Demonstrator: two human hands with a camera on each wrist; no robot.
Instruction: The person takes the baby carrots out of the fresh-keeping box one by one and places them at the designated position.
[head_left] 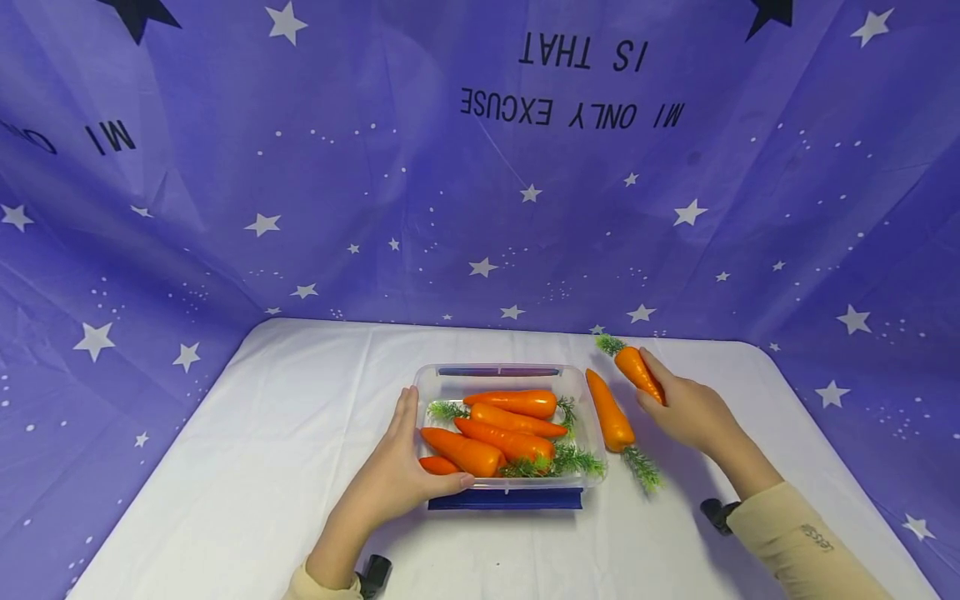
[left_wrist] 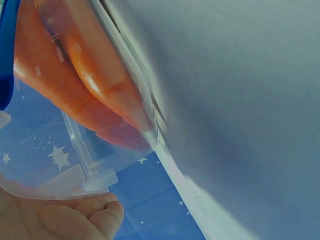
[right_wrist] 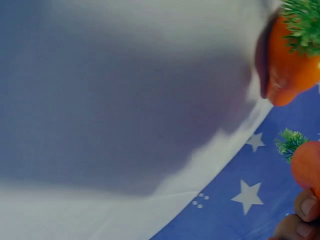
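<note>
My left hand (head_left: 393,475) grips the near left corner of a clear plastic box (head_left: 592,400), its thumb at the front rim and its fingers along the left wall. Inside the box lie several orange carrots (head_left: 517,417) with green leafy tops. In the left wrist view, carrots (left_wrist: 100,65) show through the clear wall, above the left hand's fingers (left_wrist: 102,215). On the right, my right hand (head_left: 690,412) holds a carrot (head_left: 639,373) over the table, its leafy top pointing away. Another carrot (head_left: 611,417) lies between that hand and the box, its leaves toward me.
The box has blue clip flaps (head_left: 506,499) at its front and back. It stands on a table with a white cloth (head_left: 277,450). Behind and at the sides hangs a purple-blue curtain (head_left: 420,208) with stars and lettering.
</note>
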